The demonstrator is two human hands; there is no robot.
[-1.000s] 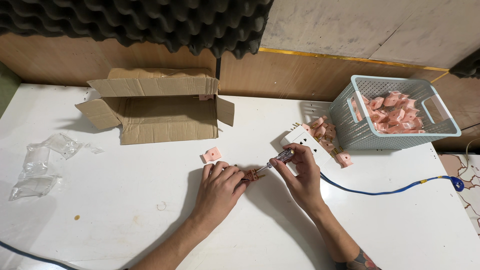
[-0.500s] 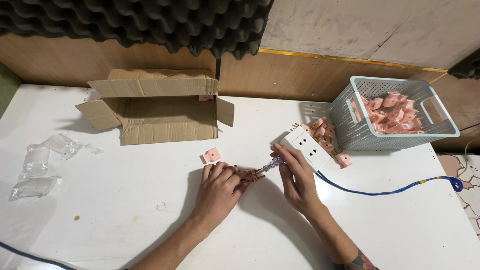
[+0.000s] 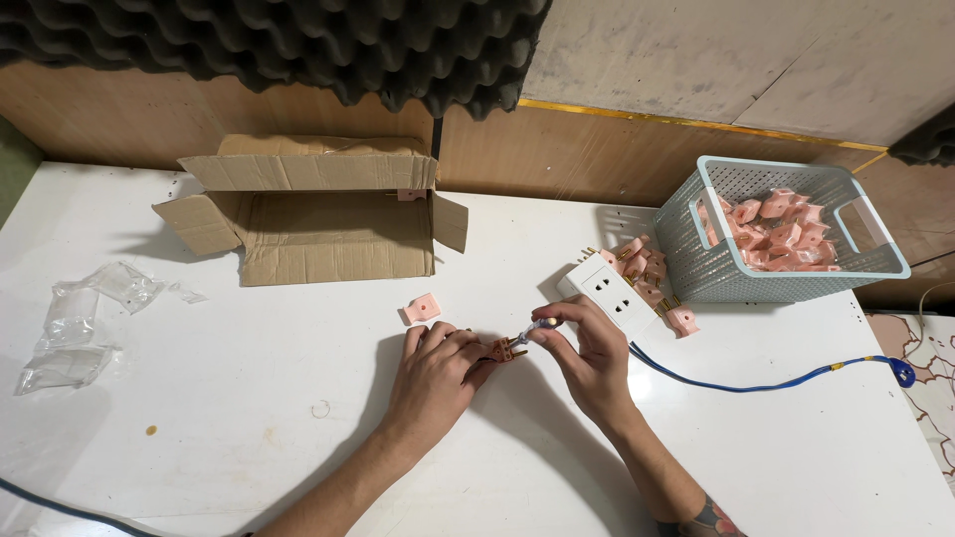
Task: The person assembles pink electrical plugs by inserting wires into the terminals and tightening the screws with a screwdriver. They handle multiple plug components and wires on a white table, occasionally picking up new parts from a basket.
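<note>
My left hand (image 3: 438, 373) rests on the white table (image 3: 199, 418) and pinches a small orange-pink plug part with metal prongs (image 3: 503, 349). My right hand (image 3: 592, 353) grips a small screwdriver (image 3: 531, 330) whose tip meets that part. One loose pink cover piece (image 3: 422, 309) lies just above my left hand. A white socket block (image 3: 612, 290) with a blue cable (image 3: 776, 383) sits right behind my right hand.
An open cardboard box (image 3: 318, 214) lies on its side at the back left. A light blue basket (image 3: 726, 264) full of pink plug parts stands back right, with several more parts (image 3: 647, 273) piled beside it. Crumpled clear plastic bags (image 3: 80, 318) lie at the left.
Both hands shifted slightly left and nearer to me, away from the socket block. The screwdriver tip stays on the plug part.
</note>
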